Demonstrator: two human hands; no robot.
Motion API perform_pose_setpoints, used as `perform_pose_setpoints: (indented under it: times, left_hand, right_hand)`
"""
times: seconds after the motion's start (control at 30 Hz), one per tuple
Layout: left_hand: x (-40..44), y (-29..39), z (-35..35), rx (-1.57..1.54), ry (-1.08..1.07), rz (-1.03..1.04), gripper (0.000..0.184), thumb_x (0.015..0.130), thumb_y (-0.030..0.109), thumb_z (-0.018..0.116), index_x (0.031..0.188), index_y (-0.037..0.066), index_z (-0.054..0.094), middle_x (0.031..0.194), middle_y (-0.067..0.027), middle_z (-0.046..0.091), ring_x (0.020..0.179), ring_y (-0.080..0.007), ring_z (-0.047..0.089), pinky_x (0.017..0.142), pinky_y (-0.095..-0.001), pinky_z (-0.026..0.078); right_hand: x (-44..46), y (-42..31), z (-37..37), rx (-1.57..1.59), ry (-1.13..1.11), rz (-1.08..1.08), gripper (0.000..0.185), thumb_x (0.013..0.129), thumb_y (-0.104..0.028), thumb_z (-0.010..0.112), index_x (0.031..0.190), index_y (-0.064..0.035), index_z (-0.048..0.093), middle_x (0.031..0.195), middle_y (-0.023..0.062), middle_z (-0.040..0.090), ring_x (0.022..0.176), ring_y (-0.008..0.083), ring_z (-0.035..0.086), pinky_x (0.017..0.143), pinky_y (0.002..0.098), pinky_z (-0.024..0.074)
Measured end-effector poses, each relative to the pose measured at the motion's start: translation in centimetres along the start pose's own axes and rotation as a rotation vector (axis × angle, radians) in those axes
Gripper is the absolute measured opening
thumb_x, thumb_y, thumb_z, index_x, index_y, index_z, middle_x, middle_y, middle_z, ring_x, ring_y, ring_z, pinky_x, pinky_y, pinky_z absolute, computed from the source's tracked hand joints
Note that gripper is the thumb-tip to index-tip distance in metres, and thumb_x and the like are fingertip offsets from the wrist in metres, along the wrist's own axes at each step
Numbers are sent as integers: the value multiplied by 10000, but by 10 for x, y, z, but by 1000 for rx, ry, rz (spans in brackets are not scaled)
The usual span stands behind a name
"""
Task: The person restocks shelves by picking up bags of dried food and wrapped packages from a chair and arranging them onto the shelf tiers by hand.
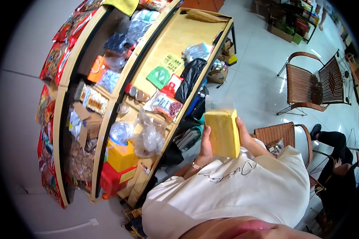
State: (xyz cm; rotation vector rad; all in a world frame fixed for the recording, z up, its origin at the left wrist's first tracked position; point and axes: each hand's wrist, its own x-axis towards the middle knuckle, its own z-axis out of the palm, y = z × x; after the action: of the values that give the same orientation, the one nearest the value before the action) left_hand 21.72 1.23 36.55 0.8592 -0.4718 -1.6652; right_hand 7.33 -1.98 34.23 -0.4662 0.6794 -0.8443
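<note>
A yellow rectangular package [222,134] stands upright in front of my chest, held between both hands. Something clear and blurred, like plastic film [220,104], rises from its top end. My left hand [206,146] grips the package's left side, thumb lying along the edge; a band circles that wrist. Along the opposite side, my right hand [246,136] presses with its fingers partly hidden behind. What is printed on the package, if anything, cannot be made out.
On my left is a wooden counter [159,44] with bags, a black plastic bag [190,79], a yellow box [121,155] and a red box [113,175]. Shelves of packaged goods stand beyond it. Wicker chairs [301,87] and a seated person [339,175] are at right.
</note>
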Motion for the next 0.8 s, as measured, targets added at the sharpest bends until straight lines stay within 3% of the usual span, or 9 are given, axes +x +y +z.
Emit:
perform_pose_setpoints:
  times: [0.2,0.3,0.47,0.67,0.8]
  left_hand:
    - [53,-6,18,-121,-24,-224,487,912,419,365,1210,48,467,1191,-90,538,1080,-219,519,933,-361,393]
    - [91,-9,32,-167,-111,-339,461,895,379,354,1202,57,474,1171,-94,549,1067,-225,531,936,-368,398]
    - [166,-16,48,-156,-179,-493,438,860,323,371,1198,61,467,1133,-89,555,1059,-221,525,928,-369,398]
    - [282,-6,82,-147,-192,-482,445,866,307,341,1144,0,503,1115,-105,575,1026,-197,544,904,-326,410]
    - [361,11,104,-138,-250,-432,442,852,305,356,1124,-4,517,1089,-96,582,996,-188,555,891,-319,416]
  right_hand:
    - [14,-35,-14,111,161,-64,653,874,-603,339,1220,-64,465,1097,83,560,967,153,545,829,289,447]
    - [27,-59,-31,128,223,-74,638,863,-599,359,1199,-74,497,1107,90,565,985,171,547,848,303,446]
    - [64,-97,-65,306,461,-185,553,768,-505,447,1060,-52,570,962,80,595,855,181,558,737,288,446]
    - [143,-168,-99,325,521,-382,429,797,-402,412,941,-42,598,875,70,604,830,172,558,709,285,441]
    - [190,-217,-129,300,387,-407,455,820,-358,352,985,-13,597,930,81,620,811,151,559,739,267,428]
